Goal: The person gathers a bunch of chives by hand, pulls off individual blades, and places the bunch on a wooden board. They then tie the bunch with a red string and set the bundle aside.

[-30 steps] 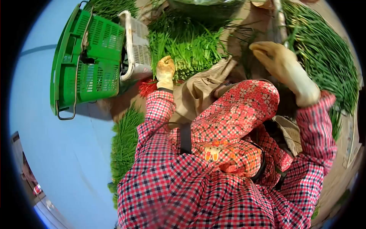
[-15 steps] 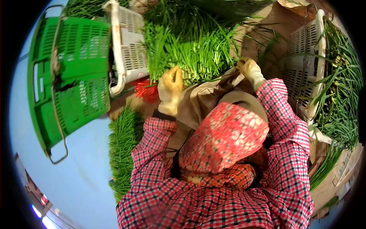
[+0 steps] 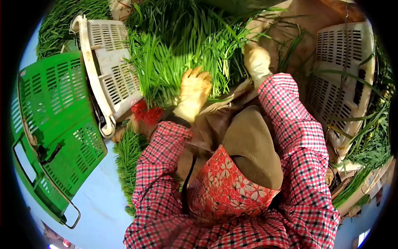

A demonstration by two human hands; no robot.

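A thick heap of long, flat green stalks that look like garlic chives (image 3: 166, 50) lies in front of me. My left hand (image 3: 195, 88), in a pale glove, rests against the near side of the heap with its fingers spread. At the heap's right edge is my right hand (image 3: 257, 64), also gloved; its fingertips are blurred and partly lost against the stalks. Brown cloth (image 3: 207, 124) lies across my lap, just below the heap. Beside my left wrist is a bundle of red string (image 3: 147, 114).
A white slatted crate (image 3: 118, 79) and a green crate (image 3: 58, 112) with a wire handle stand on the left. Another white crate (image 3: 338, 70) is on the right, with loose greens (image 3: 369, 141) beyond it. More cut stalks (image 3: 129, 159) lie by my left sleeve.
My left hand has gone from closed fingers to spread fingers on the stalks. My right hand has shifted slightly left and up. The view has turned, and the crates appear displaced.
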